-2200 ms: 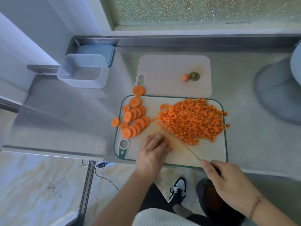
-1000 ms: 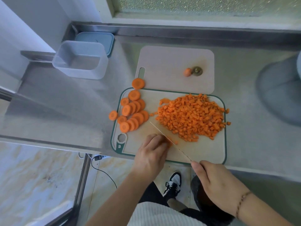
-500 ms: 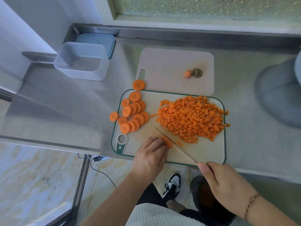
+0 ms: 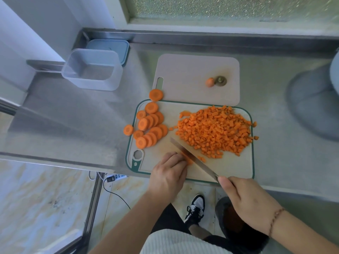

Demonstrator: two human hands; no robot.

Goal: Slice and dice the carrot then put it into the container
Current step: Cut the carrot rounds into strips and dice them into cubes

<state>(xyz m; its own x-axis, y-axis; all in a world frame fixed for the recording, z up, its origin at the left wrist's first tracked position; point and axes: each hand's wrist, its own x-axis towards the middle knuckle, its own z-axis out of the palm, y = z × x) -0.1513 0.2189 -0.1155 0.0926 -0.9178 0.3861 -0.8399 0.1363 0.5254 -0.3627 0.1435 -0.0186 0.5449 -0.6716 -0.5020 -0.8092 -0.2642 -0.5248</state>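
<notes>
A green-rimmed cutting board (image 4: 236, 167) lies at the counter's front edge. A big heap of diced carrot (image 4: 214, 131) covers its right half. Round carrot slices (image 4: 150, 125) are piled on its left side, one lying off the board on the counter. My left hand (image 4: 168, 173) holds down carrot strips (image 4: 188, 159) with curled fingers. My right hand (image 4: 245, 198) grips the handle of a knife (image 4: 192, 158), whose blade lies against the strips right beside my left fingertips. The clear plastic container (image 4: 91, 70) stands empty at the back left.
A second, plain board (image 4: 183, 74) behind the first holds the carrot's end pieces (image 4: 216, 81). A blue lid (image 4: 110, 47) lies behind the container. A grey round object (image 4: 315, 99) sits at the right. The steel counter drops off at the front and left.
The knife has been lifting and coming down on the strips under my left hand. The blade now sits lower and closer to my fingertips. A few new pieces lie by the blade.
</notes>
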